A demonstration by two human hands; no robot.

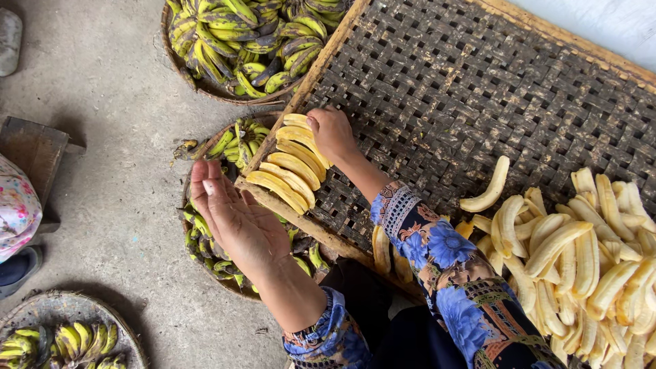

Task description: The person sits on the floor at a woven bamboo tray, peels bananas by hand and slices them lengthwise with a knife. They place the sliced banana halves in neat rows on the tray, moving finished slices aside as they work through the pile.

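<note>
- Looking down from the head camera, I take the woven bamboo tray [478,89] as my landmark; everything is placed against it.
- On the tray's near-left corner lies a row of peeled banana slices [290,171], about six that I can count, side by side, each with its long axis running across the corner, roughly parallel to the others.
- My right hand [333,131] rests at the far end of that row, fingers bent down onto the topmost slice, touching it; I cannot tell whether they pinch it.
- My left hand [236,215] hovers off the tray's left edge, palm up, fingers spread wide and holding nothing; the row lies just to its right.
- The right hand is the nearer one to the slices.
- At the tray's right end sits a heap of peeled bananas [581,260], too many to count.
- Off the tray's left edge I count three baskets of unpeeled green-yellow bananas [239,41], and a fourth lies farther out, at the lower left.
</note>
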